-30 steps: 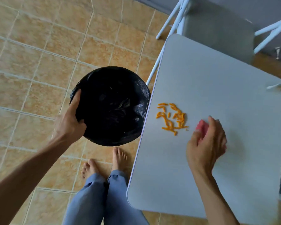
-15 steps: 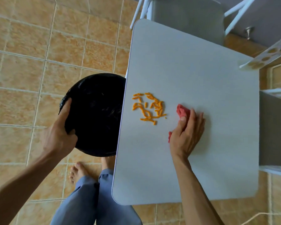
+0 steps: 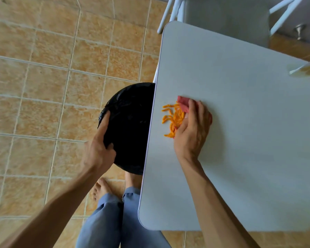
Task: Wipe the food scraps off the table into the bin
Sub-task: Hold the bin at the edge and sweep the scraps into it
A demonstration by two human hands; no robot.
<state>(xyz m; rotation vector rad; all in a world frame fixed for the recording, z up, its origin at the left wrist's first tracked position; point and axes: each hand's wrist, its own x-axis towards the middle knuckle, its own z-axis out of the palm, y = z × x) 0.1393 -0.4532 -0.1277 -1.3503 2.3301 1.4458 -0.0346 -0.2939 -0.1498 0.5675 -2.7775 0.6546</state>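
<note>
Orange food scraps (image 3: pixel 172 119) lie in a small pile on the grey table (image 3: pixel 240 122), close to its left edge. My right hand (image 3: pixel 193 129) presses a red cloth (image 3: pixel 183 104) flat on the table, touching the right side of the scraps. A round bin lined with a black bag (image 3: pixel 131 126) is held below the table's left edge, partly tucked under it. My left hand (image 3: pixel 100 151) grips the bin's near rim, thumb over the edge.
A white-framed chair (image 3: pixel 222 18) stands at the table's far end. A pale perforated object (image 3: pixel 306 68) juts in at the right edge. Tan tiled floor (image 3: pixel 43 86) spreads to the left. My legs and bare feet (image 3: pixel 104 190) are beside the table's near left corner.
My right hand has slid the cloth left into the scraps, bunching them toward the table's edge. The bin has shifted further under that edge.
</note>
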